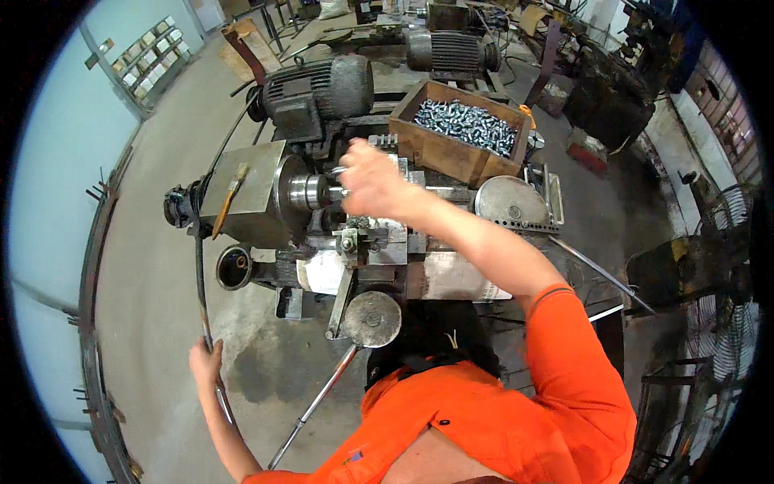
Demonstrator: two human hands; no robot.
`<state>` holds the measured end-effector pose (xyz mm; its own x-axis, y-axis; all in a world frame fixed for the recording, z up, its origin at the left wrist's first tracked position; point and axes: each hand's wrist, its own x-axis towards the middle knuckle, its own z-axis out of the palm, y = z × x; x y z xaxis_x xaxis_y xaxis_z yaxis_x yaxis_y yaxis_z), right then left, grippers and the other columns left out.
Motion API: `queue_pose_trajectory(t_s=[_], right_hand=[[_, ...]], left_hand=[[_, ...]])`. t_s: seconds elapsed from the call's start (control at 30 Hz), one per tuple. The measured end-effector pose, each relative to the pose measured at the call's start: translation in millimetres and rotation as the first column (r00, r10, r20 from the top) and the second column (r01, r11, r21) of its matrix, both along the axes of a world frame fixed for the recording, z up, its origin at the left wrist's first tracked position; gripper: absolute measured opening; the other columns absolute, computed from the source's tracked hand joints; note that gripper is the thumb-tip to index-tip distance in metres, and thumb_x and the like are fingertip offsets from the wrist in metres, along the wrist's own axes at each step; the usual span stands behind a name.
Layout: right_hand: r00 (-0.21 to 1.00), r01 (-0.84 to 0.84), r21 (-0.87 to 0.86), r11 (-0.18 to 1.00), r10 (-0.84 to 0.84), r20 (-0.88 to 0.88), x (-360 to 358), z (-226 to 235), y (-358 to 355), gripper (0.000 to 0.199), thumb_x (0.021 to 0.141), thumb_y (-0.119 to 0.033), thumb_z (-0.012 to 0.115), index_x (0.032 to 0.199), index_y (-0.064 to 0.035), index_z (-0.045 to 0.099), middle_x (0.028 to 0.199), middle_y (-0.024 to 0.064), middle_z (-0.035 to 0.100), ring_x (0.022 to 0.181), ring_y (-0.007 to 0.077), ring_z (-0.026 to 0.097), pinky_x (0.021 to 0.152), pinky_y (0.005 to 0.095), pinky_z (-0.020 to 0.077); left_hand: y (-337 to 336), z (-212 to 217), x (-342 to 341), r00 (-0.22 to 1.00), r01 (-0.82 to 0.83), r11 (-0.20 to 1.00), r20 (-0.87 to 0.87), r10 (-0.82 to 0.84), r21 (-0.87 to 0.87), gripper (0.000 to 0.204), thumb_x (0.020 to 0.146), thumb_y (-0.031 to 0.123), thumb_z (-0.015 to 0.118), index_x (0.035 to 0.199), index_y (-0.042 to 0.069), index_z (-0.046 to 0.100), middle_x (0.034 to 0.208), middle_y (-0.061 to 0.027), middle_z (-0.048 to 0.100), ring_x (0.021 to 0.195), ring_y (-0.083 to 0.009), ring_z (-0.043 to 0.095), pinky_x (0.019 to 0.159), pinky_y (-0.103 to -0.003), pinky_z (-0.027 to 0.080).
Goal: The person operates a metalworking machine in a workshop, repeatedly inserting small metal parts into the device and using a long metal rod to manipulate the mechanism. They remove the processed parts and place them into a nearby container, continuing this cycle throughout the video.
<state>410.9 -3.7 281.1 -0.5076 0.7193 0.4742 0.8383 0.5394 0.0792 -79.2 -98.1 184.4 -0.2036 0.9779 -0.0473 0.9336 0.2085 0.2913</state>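
Note:
My left hand (206, 363) is wrapped round a long metal lever (201, 278) that runs up to the left end of a small lathe-like machine. My right hand (369, 182), slightly blurred, is over the machine just right of its round steel chuck (308, 192). Its fingers are curled together near the chuck's opening; what they hold, if anything, I cannot make out. Below that hand sits a tool post (348, 244) with a bolt on top. A brush (231, 199) with a wooden handle lies across the grey headstock (256, 173).
Behind the machine stands a wooden box (451, 153) full of shiny bolt-like metal parts, beside a large motor (318, 93). Round plates (512, 202) and a disc-hubbed lever (372, 319) are at the front and right. A fan (730, 218) is at far right.

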Motion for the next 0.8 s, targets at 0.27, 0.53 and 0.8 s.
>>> queue_pose_trajectory(t_s=[0.27, 0.53, 0.8], right_hand=[[0.833, 0.534, -0.151, 0.832, -0.549, -0.074, 177, 1, -33, 0.031, 0.057, -0.020, 0.059, 0.082, -0.0032, 0.068, 0.101, 0.0156, 0.059, 0.099, 0.0325, 0.051, 0.086, 0.0385, 0.0424], [0.709, 0.541, -0.199, 0.817, -0.570, -0.416, 230, -19, -175, 0.043, 0.056, -0.015, 0.056, 0.093, 0.0043, 0.065, 0.126, 0.0148, 0.049, 0.112, 0.0309, 0.048, 0.093, 0.0362, 0.0398], [-0.014, 0.639, -0.754, 0.151, -0.978, -0.207, 287, -111, -429, 0.038, 0.060, -0.021, 0.058, 0.095, -0.0070, 0.068, 0.091, 0.0168, 0.065, 0.092, 0.0299, 0.062, 0.083, 0.0350, 0.0475]], left_hand=[[29, -28, -14, 0.805, -0.036, 0.999, 0.593, 0.034, -0.009, 0.020, 0.078, 0.009, 0.060, 0.088, -0.008, 0.056, 0.059, -0.0094, 0.056, 0.047, -0.0187, 0.059, 0.044, -0.030, 0.049], [41, -49, -37, 0.795, -0.036, 0.997, 0.606, -0.011, 0.065, 0.024, 0.080, 0.015, 0.064, 0.088, -0.005, 0.053, 0.055, -0.0085, 0.054, 0.044, -0.0164, 0.053, 0.042, -0.030, 0.047], [70, -48, -40, 0.799, -0.168, 0.975, 0.560, 0.221, -0.145, 0.035, 0.076, 0.016, 0.067, 0.103, -0.003, 0.054, 0.066, -0.0116, 0.055, 0.052, -0.0195, 0.051, 0.047, -0.033, 0.049]])
